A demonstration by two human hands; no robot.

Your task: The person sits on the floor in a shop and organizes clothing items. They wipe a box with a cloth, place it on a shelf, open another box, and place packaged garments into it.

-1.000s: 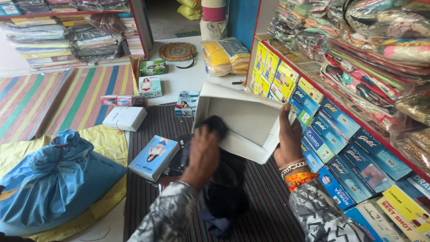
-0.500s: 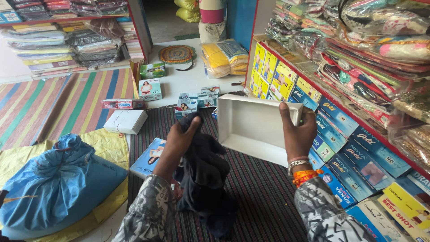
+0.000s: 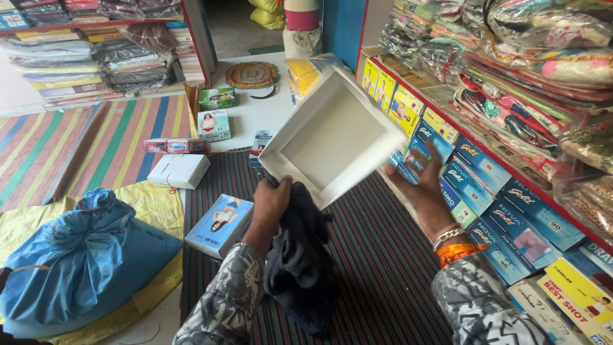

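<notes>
The right hand (image 3: 421,191) holds the empty white cardboard box (image 3: 332,137) from beneath, fingers spread wide on its underside, so the box is tilted in the air at the centre, its open side turned to the camera; the left hand (image 3: 271,201) is closed on the dark navy folded cloth garment (image 3: 300,262), which hangs down from it just below the near corner of the box. The box seems light and stiff but easy to dent, so its edges or corners look the best places to hold; the garment is soft and limp, better gathered in the fist. On the right, rows of flat blue and yellow rectangular packages (image 3: 485,191) lean against the red shelf edge; on the striped mat at the left lie a light blue flat box (image 3: 220,223) and a closed white box (image 3: 179,170); a big blue plastic sack (image 3: 76,262) sits near left.
</notes>
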